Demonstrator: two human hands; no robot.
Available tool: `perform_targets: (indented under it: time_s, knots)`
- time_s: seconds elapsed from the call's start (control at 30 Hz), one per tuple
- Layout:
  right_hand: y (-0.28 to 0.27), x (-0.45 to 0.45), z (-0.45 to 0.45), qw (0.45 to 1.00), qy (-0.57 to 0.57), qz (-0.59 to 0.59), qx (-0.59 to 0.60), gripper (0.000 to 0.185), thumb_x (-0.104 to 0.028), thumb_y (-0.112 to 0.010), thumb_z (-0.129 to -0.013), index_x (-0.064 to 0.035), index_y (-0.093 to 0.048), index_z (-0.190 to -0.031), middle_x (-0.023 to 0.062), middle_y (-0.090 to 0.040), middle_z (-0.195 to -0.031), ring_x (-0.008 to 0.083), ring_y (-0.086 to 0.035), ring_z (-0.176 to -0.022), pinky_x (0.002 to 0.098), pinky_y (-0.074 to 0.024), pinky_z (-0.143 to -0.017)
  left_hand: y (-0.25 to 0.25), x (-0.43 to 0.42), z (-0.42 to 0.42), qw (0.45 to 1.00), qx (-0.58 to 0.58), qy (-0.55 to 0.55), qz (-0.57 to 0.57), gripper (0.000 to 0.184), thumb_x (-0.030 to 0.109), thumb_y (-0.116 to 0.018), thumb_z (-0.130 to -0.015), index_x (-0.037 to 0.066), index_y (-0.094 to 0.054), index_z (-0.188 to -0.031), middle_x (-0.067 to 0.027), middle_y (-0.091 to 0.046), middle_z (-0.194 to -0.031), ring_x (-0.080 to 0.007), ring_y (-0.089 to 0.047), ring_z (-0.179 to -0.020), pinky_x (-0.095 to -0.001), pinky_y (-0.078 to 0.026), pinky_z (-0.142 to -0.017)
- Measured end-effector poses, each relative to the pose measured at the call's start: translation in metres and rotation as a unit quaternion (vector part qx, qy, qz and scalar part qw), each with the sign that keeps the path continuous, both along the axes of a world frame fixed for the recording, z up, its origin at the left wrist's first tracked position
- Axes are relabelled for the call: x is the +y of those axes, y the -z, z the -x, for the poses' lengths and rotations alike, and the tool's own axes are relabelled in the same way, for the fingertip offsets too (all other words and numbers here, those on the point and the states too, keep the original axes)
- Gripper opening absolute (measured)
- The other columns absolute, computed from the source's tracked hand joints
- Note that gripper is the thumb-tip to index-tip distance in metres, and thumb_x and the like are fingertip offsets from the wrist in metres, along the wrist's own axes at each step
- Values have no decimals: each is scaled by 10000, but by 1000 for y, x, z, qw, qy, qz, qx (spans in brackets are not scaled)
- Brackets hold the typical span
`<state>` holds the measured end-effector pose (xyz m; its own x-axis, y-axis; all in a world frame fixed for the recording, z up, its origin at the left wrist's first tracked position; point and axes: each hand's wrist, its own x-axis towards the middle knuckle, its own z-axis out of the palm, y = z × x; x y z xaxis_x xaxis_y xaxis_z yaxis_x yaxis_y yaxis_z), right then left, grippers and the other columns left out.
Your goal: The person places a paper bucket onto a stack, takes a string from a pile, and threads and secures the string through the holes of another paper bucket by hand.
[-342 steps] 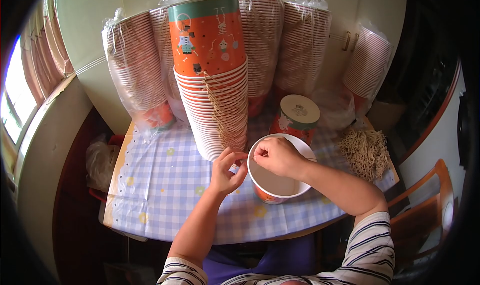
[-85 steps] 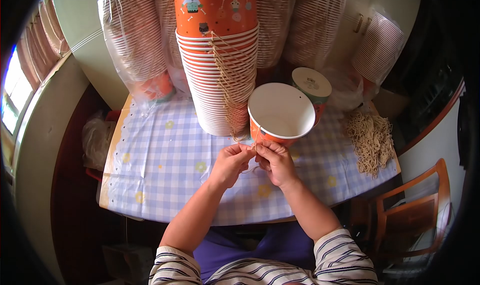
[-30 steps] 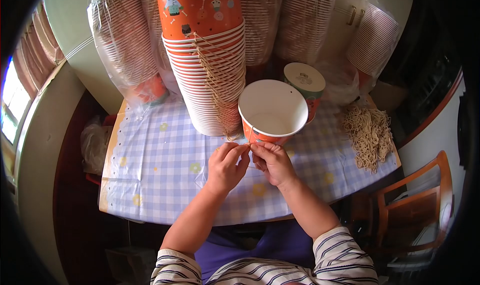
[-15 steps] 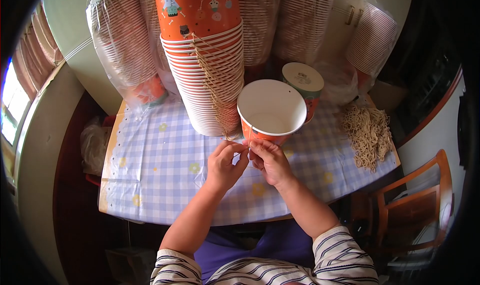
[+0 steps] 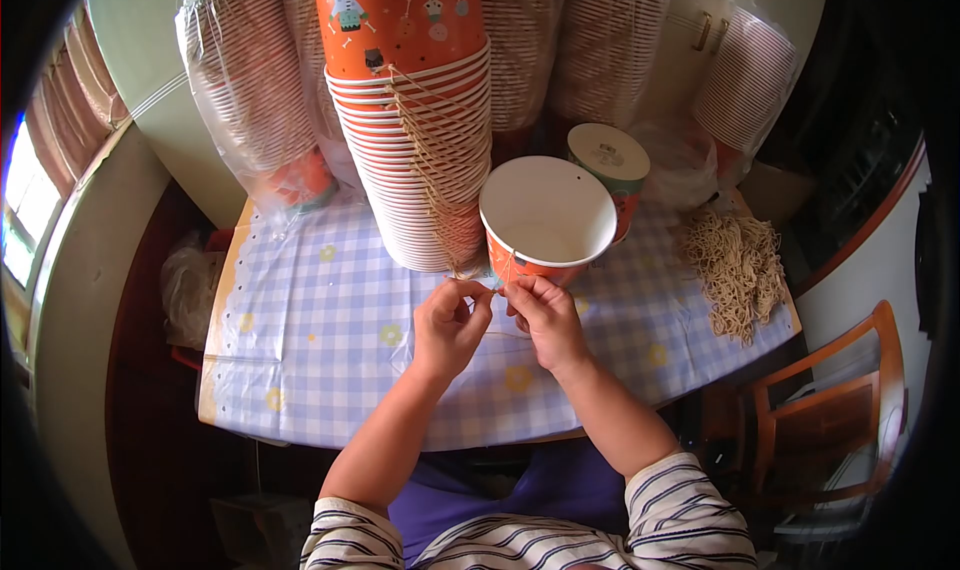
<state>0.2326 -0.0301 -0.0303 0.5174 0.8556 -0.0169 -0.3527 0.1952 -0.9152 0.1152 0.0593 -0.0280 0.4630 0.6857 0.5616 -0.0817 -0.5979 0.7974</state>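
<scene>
A white-lined orange paper bucket (image 5: 548, 210) stands upright on the table, its open mouth facing me. A thin tan string (image 5: 511, 266) hangs at its near rim and runs down to my fingertips. My left hand (image 5: 452, 325) is closed in a pinch on the string, just in front of the bucket. Beside it, my right hand (image 5: 545, 320) also pinches the string, with fingertips close to the bucket's front wall. The exact loop or knot between the fingers is too small to make out. To the left rises a tall stack of nested buckets (image 5: 410, 170) with strings along its side.
An upturned bucket (image 5: 610, 155) stands behind the open one. Tangled string (image 5: 735, 275) lies at the right on the checked tablecloth (image 5: 330, 360). Plastic-wrapped bucket stacks (image 5: 250, 90) line the back. A wooden chair (image 5: 830, 410) stands at the right.
The string, upright and taut at the rim before, now forms a small slanted loop. My fingertips have shifted slightly, still pinching. The bucket stays in place.
</scene>
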Motion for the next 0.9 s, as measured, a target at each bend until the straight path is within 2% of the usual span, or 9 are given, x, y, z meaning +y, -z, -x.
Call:
perform_targets:
  time_s: [0.2,0.33,0.5,0.73,0.9]
  knots:
    - [2,0,2,997,26,-3,-73,116,-143,-637,-903,-27,-627,-894,-39,-597,-760,32,-528,-698,184,-442,-637,8,4,0,994,-15,24,104,60,18,-678,-815,20,-619,-827,12,-527,-621,-20,-400,-503,-203,-345,-454]
    - [2,-1,2,990,55,-2,-132,120,-131,-630,-903,-16,-622,-872,-24,-605,-735,33,-535,-669,188,-440,-618,10,4,-2,987,-60,40,144,26,11,-645,-847,9,-620,-838,35,-538,-620,1,-393,-510,-187,-339,-452]
    - [3,0,2,972,101,-11,-211,140,-129,-629,-900,-6,-608,-837,-12,-610,-693,36,-547,-641,197,-442,-593,6,2,-1,981,-68,57,171,10,-4,-610,-869,-5,-616,-860,12,-614,-711,11,-423,-534,-177,-356,-462]
    - [-1,-1,4,969,112,4,-222,150,-133,-623,-908,-6,-598,-834,-8,-601,-683,42,-541,-632,201,-436,-584,6,2,0,962,-79,93,244,30,11,-582,-897,-15,-592,-906,-44,-666,-827,-10,-514,-636,-174,-420,-534]
    - [-4,-2,6,959,128,5,-252,165,-144,-616,-921,3,-593,-850,-5,-591,-685,38,-519,-619,192,-411,-562,6,6,2,958,-88,112,251,44,29,-581,-903,-15,-584,-902,-49,-658,-834,-36,-545,-708,-181,-442,-604]
